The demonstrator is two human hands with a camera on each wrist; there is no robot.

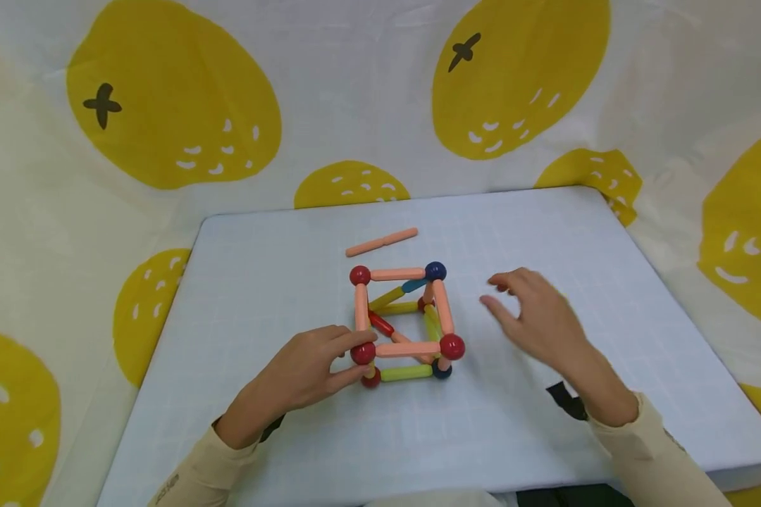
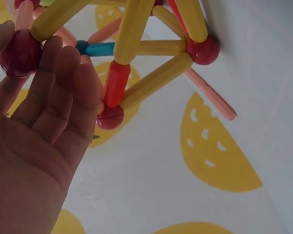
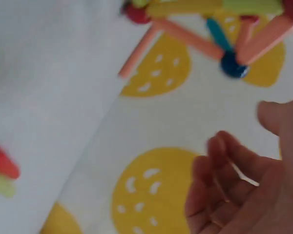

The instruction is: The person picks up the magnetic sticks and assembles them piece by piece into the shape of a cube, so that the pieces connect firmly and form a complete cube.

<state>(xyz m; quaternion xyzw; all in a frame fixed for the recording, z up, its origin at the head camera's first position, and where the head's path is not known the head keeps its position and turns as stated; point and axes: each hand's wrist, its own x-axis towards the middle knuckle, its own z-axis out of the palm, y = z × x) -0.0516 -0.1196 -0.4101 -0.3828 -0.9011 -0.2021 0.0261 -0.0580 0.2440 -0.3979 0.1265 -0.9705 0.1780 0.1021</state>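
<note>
A cube-shaped frame of coloured sticks (image 1: 409,350) and balls stands on the table, with pink sticks along its top and yellow-green ones at its base. My left hand (image 1: 307,366) is at its near left corner, where the thumb and fingers pinch the upper red ball (image 1: 363,353). In the left wrist view that red ball (image 2: 20,53) sits between thumb and fingertips. My right hand (image 1: 539,320) hovers to the right of the frame, apart from it, fingers loosely bent and holding nothing. A blue ball (image 3: 234,64) of the frame shows beyond it in the right wrist view.
One loose pink stick (image 1: 382,242) lies behind the frame. A blurred red and yellow-green piece (image 3: 2,165) appears at the left edge of the right wrist view. The pale table (image 1: 260,282) ends at a cloth backdrop (image 1: 355,91) printed with yellow fruit.
</note>
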